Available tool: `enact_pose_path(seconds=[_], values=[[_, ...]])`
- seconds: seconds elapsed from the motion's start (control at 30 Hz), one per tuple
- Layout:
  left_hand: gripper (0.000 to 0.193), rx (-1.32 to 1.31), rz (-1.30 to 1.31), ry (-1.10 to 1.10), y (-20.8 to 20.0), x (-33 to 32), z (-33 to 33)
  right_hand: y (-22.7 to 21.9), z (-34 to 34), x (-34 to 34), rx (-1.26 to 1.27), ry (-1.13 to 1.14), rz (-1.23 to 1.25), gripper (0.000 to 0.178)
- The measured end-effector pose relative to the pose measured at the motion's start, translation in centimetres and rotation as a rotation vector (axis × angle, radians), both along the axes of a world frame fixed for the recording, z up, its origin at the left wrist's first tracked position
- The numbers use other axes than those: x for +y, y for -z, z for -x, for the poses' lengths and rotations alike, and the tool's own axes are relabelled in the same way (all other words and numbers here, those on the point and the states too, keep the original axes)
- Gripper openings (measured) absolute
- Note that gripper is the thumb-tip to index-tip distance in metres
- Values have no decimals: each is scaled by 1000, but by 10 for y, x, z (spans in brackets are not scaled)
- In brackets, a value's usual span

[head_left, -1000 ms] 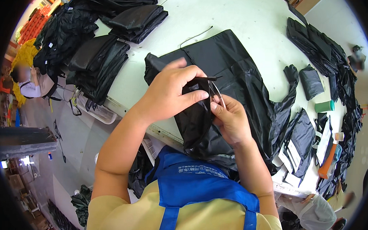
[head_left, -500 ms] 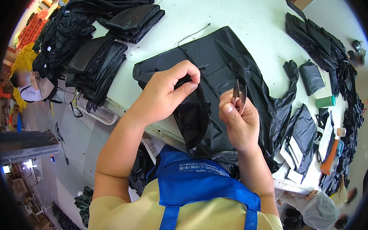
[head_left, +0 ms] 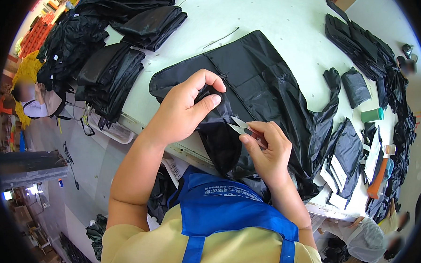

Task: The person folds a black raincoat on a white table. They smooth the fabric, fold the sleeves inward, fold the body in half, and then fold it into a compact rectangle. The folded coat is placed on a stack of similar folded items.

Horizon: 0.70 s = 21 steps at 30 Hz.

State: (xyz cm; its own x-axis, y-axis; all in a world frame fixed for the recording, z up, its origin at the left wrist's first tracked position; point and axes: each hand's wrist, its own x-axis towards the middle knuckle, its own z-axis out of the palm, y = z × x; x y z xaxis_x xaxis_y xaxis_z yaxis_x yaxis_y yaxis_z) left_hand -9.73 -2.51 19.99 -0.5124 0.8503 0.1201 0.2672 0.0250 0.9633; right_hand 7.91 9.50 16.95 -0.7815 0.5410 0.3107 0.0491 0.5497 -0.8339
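Note:
A black, thin-fabric garment [head_left: 262, 77] lies spread on the white table in front of me, one sleeve trailing to the right. My left hand [head_left: 181, 109] is closed, thumb and forefinger pinching a raised edge of it. In my closed right hand [head_left: 273, 155] is a pair of thread snips [head_left: 241, 126]. Their blades are parted and point left at the lifted fabric beside my left hand. Whether a thread lies between the blades is too small to tell. The garment's near part hangs down toward my blue apron [head_left: 236, 193].
Folded black garments [head_left: 154, 25] are stacked at the far left of the white table [head_left: 281, 17]. To the right are a black bundle [head_left: 355, 88], a green thread spool [head_left: 372, 115], an orange-handled tool [head_left: 377, 181] and white paper slips [head_left: 333, 172]. Other people are beyond the table's sides.
My right hand has turned and brought the snips left and down, from pointing upward to the fabric by my left hand. My left hand has shifted only slightly.

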Motion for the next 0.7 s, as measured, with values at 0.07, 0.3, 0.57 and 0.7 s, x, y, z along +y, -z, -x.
enact_pose_path(seconds=[0.07,0.3,0.57,0.7], values=[[10,-7,-8,3,1,-2,-1,4,2,0,27,-1,17,22],[34,-135,-171,48,11,-3,-3,28,-1,1,124,-74,402,17],[61,-289,-76,-24,2,-13,-11,40,-13,38,284,107,595,25],[70,-224,-36,-82,0,-3,-24,6,-10,25,227,-69,515,41]])
